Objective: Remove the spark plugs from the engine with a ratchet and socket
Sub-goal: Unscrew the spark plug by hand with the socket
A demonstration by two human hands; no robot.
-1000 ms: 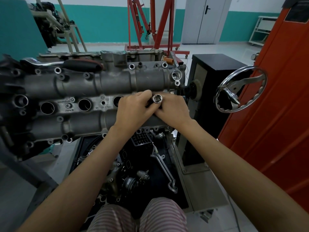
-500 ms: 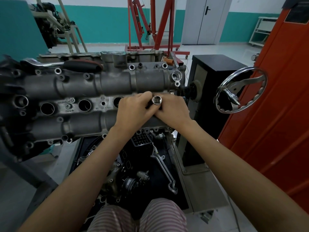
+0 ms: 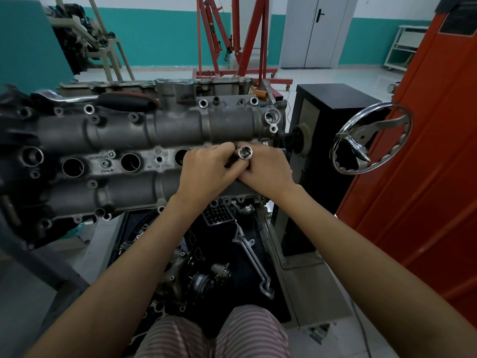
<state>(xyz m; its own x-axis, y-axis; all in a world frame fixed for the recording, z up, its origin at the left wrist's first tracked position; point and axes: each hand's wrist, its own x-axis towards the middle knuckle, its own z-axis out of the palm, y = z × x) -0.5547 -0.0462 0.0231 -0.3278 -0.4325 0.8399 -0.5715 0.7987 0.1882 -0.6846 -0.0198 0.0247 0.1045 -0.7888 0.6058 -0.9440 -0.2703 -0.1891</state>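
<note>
Your left hand [image 3: 206, 169] and right hand [image 3: 265, 171] meet over the right end of the engine [image 3: 154, 130], fingers curled together round the socket [image 3: 245, 152]. Its open hex end faces up toward you, just above your knuckles. Below that mouth the socket is buried in your fingers, so you cannot tell how deep it sits or whether it reaches a plug well. Three empty wells [image 3: 130, 162] show left of your hands. The ratchet [image 3: 98, 99] lies untouched along the engine's far edge, well apart.
</note>
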